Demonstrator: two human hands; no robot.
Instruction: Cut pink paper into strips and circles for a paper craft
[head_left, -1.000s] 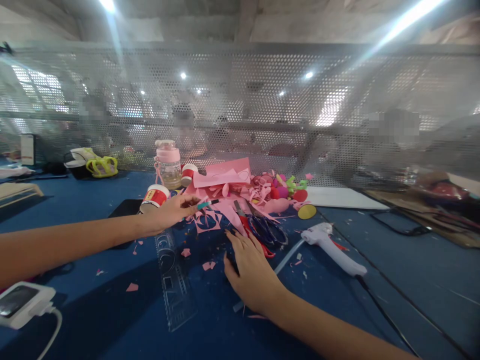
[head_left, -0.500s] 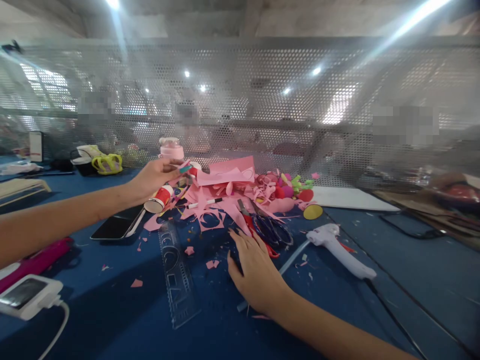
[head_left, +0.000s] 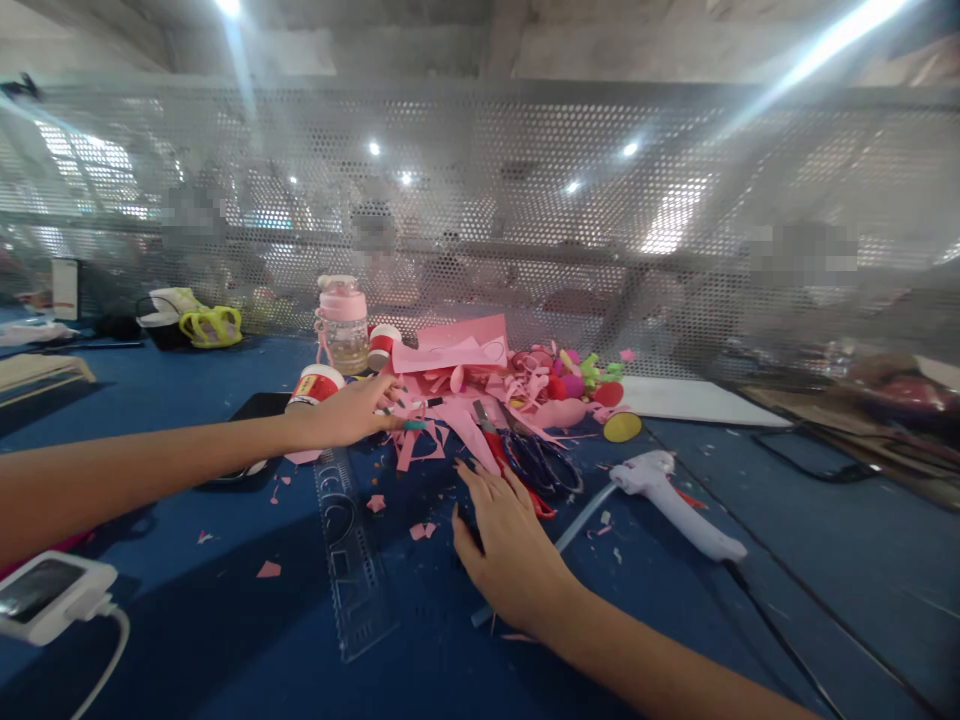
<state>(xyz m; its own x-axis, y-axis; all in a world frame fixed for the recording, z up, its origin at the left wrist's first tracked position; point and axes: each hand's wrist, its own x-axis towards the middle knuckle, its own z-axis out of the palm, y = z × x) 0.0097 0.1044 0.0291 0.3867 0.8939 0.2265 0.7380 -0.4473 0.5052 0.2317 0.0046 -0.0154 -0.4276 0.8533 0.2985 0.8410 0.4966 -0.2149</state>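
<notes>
My left hand point(head_left: 352, 412) reaches over the pile of pink paper scraps point(head_left: 465, 385), thumb and fingers apart, with nothing visible between them. Part of a marker point(head_left: 433, 402) shows among the scraps just beyond its fingers. Behind the wrist, a red and white paper cup point(head_left: 319, 380) lies tilted. On the blue table my right hand point(head_left: 510, 540) rests palm down, fingers stretched out. Its fingertips are close to red-handled scissors point(head_left: 491, 440) and a dark blue-handled pair point(head_left: 551, 462). A clear stencil ruler point(head_left: 352, 560) lies between my two arms.
A white glue gun point(head_left: 679, 500) with a cord lies on the right. At the back stand a pink-lidded bottle point(head_left: 343, 325) and another paper cup point(head_left: 382, 345). A black phone point(head_left: 262, 408) is partly under my left arm; a white corded device point(head_left: 56, 595) sits front left.
My left hand has moved down and right, from beside the bottle to over the scraps, and its fingers have spread. The bottle and second cup are now uncovered. My right hand stays put.
</notes>
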